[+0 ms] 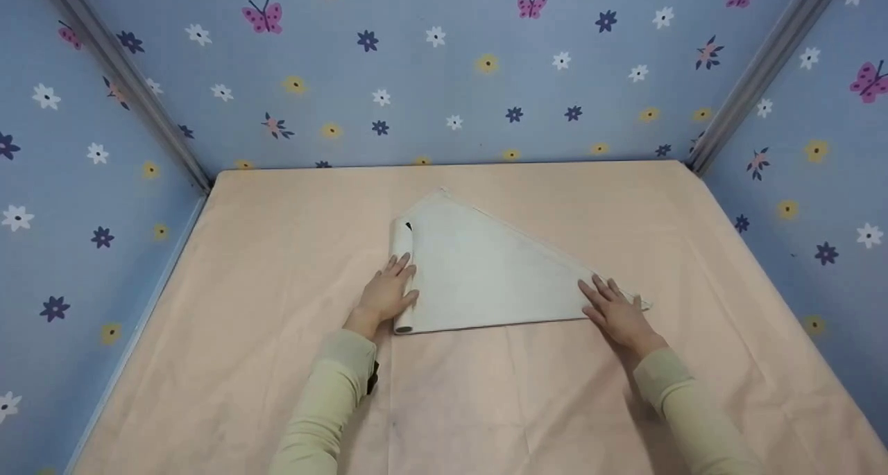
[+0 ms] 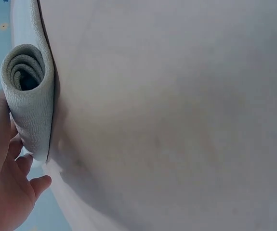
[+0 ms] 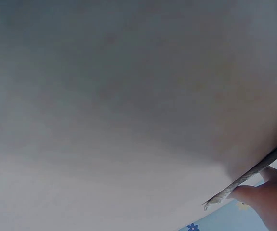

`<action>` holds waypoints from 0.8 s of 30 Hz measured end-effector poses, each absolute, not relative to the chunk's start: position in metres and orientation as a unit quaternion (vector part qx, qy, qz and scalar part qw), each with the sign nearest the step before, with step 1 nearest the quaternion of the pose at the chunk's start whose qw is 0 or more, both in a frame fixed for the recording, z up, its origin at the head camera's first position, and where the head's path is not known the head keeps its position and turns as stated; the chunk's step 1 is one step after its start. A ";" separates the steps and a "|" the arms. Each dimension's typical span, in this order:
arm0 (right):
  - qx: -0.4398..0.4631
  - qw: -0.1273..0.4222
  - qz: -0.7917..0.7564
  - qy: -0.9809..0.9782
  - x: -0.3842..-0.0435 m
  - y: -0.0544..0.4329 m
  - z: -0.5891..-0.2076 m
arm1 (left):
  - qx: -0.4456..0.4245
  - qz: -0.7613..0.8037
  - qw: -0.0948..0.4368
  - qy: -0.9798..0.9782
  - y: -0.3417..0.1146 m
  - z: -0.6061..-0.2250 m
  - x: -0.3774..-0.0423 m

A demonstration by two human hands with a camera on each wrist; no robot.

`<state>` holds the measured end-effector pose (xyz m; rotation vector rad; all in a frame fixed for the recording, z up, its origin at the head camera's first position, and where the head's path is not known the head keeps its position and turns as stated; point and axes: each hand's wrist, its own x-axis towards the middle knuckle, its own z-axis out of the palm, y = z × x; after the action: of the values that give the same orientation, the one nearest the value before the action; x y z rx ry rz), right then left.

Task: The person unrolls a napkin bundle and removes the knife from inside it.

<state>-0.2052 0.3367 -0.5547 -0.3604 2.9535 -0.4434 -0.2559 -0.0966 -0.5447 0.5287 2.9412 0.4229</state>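
A pale, thick cloth that looks like a towel (image 1: 496,274) lies on the table with its left side wound into a narrow roll (image 1: 402,312). In the left wrist view, the roll's end (image 2: 27,70) shows several layers around a hollow. My left hand (image 1: 383,295) rests on the roll, its fingers reaching across it and the thumb lower down. On the flat right end of the cloth lies my right hand (image 1: 621,315), fingers spread near the slanted edge. The right wrist view shows the cloth's thin edge (image 3: 254,171) beside that hand's thumb.
A peach cover (image 1: 277,253) with creases lies over the table. Blue panels (image 1: 444,73) printed with flowers and butterflies stand at the back and both sides, joined by grey corner posts (image 1: 763,73).
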 end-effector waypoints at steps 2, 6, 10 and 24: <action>-0.120 0.068 -0.148 0.979 -0.205 0.337 -0.555 | 0.175 0.140 0.062 0.973 -0.097 -0.544 -0.256; -0.119 0.072 -0.151 0.979 -0.206 0.336 -0.555 | 0.176 0.137 0.063 0.973 -0.099 -0.543 -0.256; -0.117 0.074 -0.151 0.979 -0.206 0.336 -0.555 | 0.177 0.140 0.062 0.972 -0.101 -0.542 -0.255; -0.124 0.071 -0.145 0.979 -0.205 0.337 -0.553 | 0.164 0.139 0.062 0.975 -0.109 -0.539 -0.253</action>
<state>-0.2051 0.3367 -0.5535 -0.3733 2.9432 -0.4370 -0.2529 -0.1092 -0.5393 0.4956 2.9473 0.4218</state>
